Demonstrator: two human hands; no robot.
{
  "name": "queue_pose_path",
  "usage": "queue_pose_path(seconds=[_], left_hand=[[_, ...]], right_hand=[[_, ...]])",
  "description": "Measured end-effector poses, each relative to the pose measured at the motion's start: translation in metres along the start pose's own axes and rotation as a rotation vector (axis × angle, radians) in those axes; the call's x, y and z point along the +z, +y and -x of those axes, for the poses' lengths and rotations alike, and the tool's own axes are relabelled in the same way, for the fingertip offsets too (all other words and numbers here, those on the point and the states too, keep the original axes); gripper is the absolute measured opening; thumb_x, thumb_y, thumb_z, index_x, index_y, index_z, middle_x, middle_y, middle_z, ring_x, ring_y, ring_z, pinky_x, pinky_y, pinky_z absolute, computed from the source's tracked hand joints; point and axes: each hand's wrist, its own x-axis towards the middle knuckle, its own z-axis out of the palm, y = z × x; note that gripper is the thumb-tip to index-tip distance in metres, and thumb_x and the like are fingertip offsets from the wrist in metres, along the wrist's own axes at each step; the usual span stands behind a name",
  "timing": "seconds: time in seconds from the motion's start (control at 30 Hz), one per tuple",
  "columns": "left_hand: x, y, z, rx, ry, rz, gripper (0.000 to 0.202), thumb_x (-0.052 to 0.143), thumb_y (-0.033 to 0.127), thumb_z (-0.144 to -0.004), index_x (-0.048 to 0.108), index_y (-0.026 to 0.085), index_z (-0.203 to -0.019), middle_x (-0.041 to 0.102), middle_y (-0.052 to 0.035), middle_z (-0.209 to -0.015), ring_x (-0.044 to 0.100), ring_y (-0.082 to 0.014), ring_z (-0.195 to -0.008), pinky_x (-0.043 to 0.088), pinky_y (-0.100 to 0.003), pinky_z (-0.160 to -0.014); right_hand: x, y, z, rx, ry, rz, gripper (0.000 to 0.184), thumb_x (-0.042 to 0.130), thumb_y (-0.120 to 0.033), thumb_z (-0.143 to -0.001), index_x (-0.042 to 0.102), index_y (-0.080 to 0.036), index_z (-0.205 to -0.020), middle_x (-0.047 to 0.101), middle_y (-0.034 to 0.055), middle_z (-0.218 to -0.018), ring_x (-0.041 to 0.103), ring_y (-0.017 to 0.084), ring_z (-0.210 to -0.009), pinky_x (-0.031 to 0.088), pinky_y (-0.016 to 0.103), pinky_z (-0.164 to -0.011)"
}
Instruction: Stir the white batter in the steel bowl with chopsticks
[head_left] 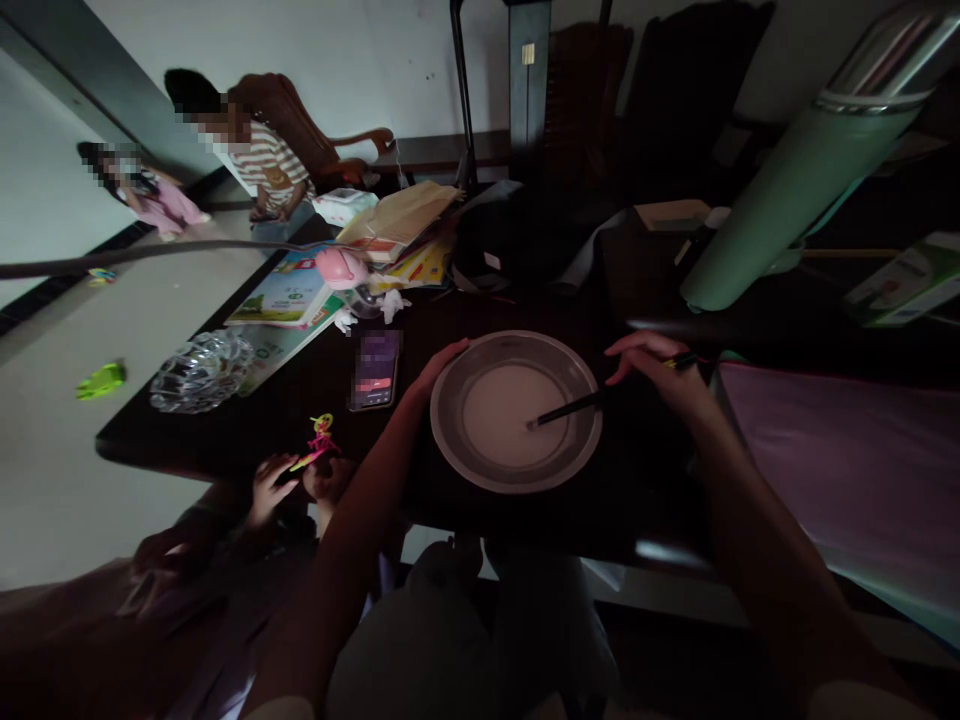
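A round metal basin (442, 440) with pale, cloudy liquid inside stands on the dark table. My left hand (444, 366) is curved around the basin's upper left side and holds it, its fingers partly hidden by the rim. A dark, thin stick-like utensil (566, 409) with a lighter tip leans in the liquid, its other end at the right rim; its exact kind is unclear. Just right of the basin, my right hand (656, 362) hovers open, thumb and fingers apart, with nothing visible in it. A dark band circles that wrist.
Left of the basin lie a phone (376, 370), a glass ashtray (204, 370) and books (281, 290). Another person's hands (274, 485) hold a colourful toy (321, 440) by my left forearm. A green thermos (802, 190) stands right. Two people sit farther back.
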Motion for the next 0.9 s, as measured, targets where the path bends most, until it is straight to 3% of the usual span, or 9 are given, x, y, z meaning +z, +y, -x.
queue_pose_path(seconds=[0.13,0.27,0.33,0.5,0.57,0.7,0.83,0.9], left_hand=[[-0.003,-0.001,-0.003,0.016,0.015,-0.018,0.033,0.057,0.036,-0.091,0.073,0.016,-0.111,0.077,-0.0039,-0.080,0.073,-0.0213,-0.080,0.056,-0.028,-0.076],[-0.004,-0.002,-0.003,0.005,0.001,0.008,0.033,0.055,0.035,-0.092,0.073,0.015,-0.111,0.078,-0.0050,-0.085,0.073,-0.0200,-0.080,0.056,-0.027,-0.077],[-0.003,-0.001,-0.003,-0.003,-0.004,0.022,0.034,0.051,0.033,-0.093,0.073,0.014,-0.111,0.078,-0.0054,-0.086,0.073,-0.0195,-0.080,0.056,-0.027,-0.078],[-0.001,-0.001,-0.001,0.001,0.004,0.027,0.035,0.049,0.031,-0.095,0.072,0.013,-0.113,0.078,-0.0057,-0.085,0.073,-0.0202,-0.081,0.057,-0.028,-0.079],[-0.001,0.000,-0.002,-0.009,0.005,0.030,0.035,0.048,0.032,-0.095,0.072,0.013,-0.114,0.078,-0.0058,-0.085,0.073,-0.0205,-0.081,0.057,-0.029,-0.079],[-0.001,-0.001,-0.002,-0.004,-0.009,0.036,0.034,0.048,0.031,-0.095,0.073,0.013,-0.110,0.078,-0.0057,-0.086,0.073,-0.0185,-0.079,0.056,-0.026,-0.076],[-0.002,-0.001,-0.002,0.003,-0.015,0.023,0.034,0.049,0.032,-0.095,0.072,0.013,-0.111,0.077,-0.0052,-0.080,0.073,-0.0187,-0.076,0.056,-0.026,-0.073],[-0.002,0.000,-0.002,-0.003,-0.007,0.020,0.035,0.049,0.032,-0.095,0.072,0.012,-0.112,0.077,-0.0050,-0.080,0.073,-0.0186,-0.075,0.056,-0.025,-0.072]], right_hand=[[0.008,0.002,0.001,-0.028,-0.147,0.019,0.018,0.061,-0.038,-0.090,0.072,-0.025,-0.096,0.077,0.0012,-0.079,0.072,0.020,-0.078,0.054,0.033,-0.072],[0.001,-0.001,0.000,-0.016,0.036,0.022,0.018,0.060,-0.040,-0.091,0.072,-0.026,-0.094,0.074,0.0004,-0.073,0.073,0.020,-0.073,0.054,0.033,-0.071],[-0.003,-0.002,0.000,0.002,0.058,0.000,0.019,0.059,-0.041,-0.091,0.071,-0.026,-0.093,0.071,-0.0011,-0.064,0.071,0.019,-0.065,0.052,0.032,-0.067],[0.005,0.000,0.001,-0.016,-0.146,0.000,0.020,0.061,-0.041,-0.090,0.072,-0.026,-0.095,0.076,0.0008,-0.076,0.073,0.020,-0.076,0.054,0.032,-0.072],[0.005,0.000,0.000,-0.015,-0.083,0.022,0.020,0.061,-0.041,-0.090,0.072,-0.025,-0.094,0.077,0.0017,-0.080,0.073,0.021,-0.079,0.054,0.033,-0.072],[0.000,0.000,0.000,-0.006,0.059,-0.022,0.023,0.059,-0.045,-0.091,0.071,-0.026,-0.092,0.071,-0.0005,-0.063,0.070,0.019,-0.064,0.053,0.033,-0.066],[0.004,0.000,0.001,-0.005,-0.110,0.002,0.022,0.061,-0.044,-0.089,0.072,-0.025,-0.093,0.075,0.0012,-0.072,0.072,0.020,-0.073,0.054,0.034,-0.071],[0.006,0.000,0.000,-0.022,-0.116,0.023,0.020,0.063,-0.041,-0.089,0.073,-0.025,-0.093,0.077,0.0017,-0.079,0.073,0.020,-0.079,0.054,0.033,-0.074]])
